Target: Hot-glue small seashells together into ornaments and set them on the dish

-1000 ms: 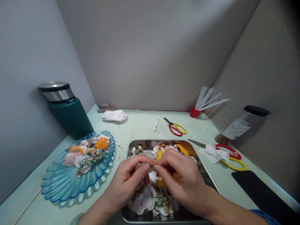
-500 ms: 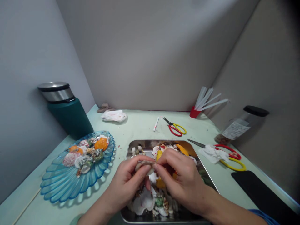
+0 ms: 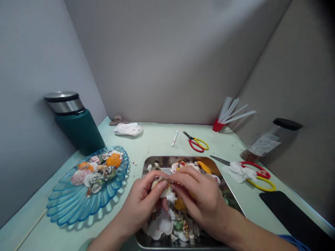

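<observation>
Over the metal tray, my left hand pinches a pale seashell between its thumb and fingers. My right hand meets it from the other side, its curled fingertips and thumb closed at the shell's right edge. Whether a small part sits between those fingertips is too fine to make out. Below both hands the tray holds many shells: a large white shell, a green piece, a spotted spiral shell and an orange shell. My hands and wrists cover part of the contents.
On the left stand a blue shell-shaped dish of shells and a teal bottle. Behind the tray lie small scissors and a white stick. To the right are larger scissors, tissue, a jar and a black phone-like slab.
The shell has tilted, showing more of its pale face. My right fingers have shifted along its upper edge and spread slightly. Both hands remain over the tray.
</observation>
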A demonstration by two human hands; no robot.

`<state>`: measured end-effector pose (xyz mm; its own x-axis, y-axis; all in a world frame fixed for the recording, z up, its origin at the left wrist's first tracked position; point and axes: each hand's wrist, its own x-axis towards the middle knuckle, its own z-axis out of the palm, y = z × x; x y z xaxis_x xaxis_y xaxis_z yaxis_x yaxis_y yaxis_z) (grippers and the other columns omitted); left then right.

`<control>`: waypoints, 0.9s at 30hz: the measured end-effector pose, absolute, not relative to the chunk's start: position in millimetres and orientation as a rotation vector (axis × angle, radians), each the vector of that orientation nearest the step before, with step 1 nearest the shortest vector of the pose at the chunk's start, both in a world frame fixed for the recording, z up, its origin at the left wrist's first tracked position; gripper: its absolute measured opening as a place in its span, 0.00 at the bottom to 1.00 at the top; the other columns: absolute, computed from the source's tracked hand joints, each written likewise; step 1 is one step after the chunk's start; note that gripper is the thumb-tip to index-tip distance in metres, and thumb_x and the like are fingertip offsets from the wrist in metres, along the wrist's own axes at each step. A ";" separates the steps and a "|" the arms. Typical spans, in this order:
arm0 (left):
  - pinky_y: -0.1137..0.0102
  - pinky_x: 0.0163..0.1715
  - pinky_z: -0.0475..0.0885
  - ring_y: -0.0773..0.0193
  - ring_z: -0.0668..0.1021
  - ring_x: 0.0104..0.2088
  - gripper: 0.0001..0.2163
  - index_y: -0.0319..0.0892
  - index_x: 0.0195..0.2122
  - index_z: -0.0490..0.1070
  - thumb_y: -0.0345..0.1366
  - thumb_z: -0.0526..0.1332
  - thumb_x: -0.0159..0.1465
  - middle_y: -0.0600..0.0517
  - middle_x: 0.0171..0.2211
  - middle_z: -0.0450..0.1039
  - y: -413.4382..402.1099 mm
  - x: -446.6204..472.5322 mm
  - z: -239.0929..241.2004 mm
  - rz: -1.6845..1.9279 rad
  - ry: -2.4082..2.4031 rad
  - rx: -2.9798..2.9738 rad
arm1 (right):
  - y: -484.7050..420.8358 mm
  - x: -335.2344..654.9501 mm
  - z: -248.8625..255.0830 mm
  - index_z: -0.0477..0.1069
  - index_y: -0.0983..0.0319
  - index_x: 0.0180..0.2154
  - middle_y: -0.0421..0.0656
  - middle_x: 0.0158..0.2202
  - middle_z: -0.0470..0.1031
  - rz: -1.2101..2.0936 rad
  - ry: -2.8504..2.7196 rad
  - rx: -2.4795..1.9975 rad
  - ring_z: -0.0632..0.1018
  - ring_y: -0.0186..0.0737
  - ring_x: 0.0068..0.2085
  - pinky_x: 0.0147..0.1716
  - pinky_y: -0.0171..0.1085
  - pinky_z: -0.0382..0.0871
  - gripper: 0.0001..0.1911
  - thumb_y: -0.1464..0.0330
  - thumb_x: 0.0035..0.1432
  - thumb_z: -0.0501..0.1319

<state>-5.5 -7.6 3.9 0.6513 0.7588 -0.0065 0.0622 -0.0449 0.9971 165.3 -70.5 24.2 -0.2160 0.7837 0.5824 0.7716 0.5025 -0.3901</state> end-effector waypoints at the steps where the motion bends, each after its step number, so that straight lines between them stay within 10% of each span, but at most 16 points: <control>1: 0.75 0.19 0.61 0.69 0.69 0.18 0.12 0.42 0.43 0.67 0.44 0.54 0.64 0.56 0.17 0.71 -7.2 -5.4 4.0 0.651 0.708 1.536 | -70.7 165.7 23.9 0.69 0.60 0.46 0.46 0.38 0.72 0.003 -2.000 -1.265 0.74 0.39 0.37 0.36 0.37 0.68 0.13 0.75 0.61 0.54; 27: 0.75 0.22 0.64 0.67 0.72 0.20 0.13 0.42 0.44 0.69 0.43 0.55 0.64 0.55 0.17 0.73 -5.9 -4.2 6.4 0.639 0.722 1.585 | -69.3 164.7 20.9 0.67 0.61 0.44 0.45 0.33 0.73 0.021 -1.983 -1.257 0.74 0.39 0.34 0.34 0.38 0.67 0.10 0.75 0.61 0.54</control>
